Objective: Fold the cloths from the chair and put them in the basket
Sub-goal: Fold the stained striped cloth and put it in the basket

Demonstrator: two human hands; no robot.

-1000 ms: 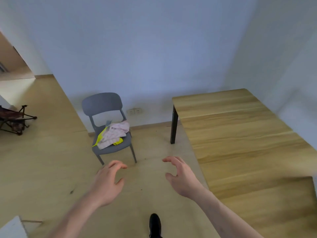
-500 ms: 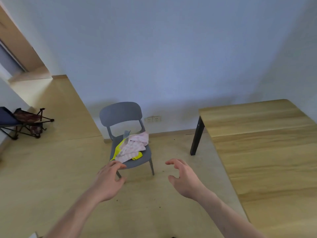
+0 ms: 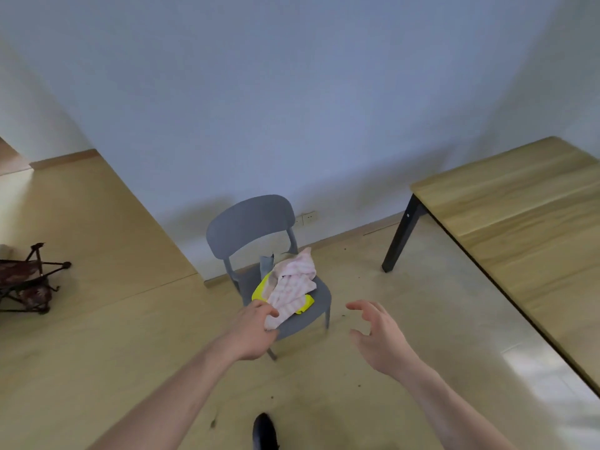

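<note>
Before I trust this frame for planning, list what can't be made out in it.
- Basket: none shows in the head view.
- Left hand: it overlaps the pink striped cloth; whether it grips the cloth cannot be told.
- Yellow cloth: mostly buried under the pink one on the grey chair.
- Grey cloth: only a small tip shows.
- Wooden table: cut off by the right edge.
- Right hand: open, holding nothing.

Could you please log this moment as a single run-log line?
phase: reaching | left hand: at pink striped cloth, grasp unclear | right hand: open, empty | cloths on grey chair | basket: not visible
</note>
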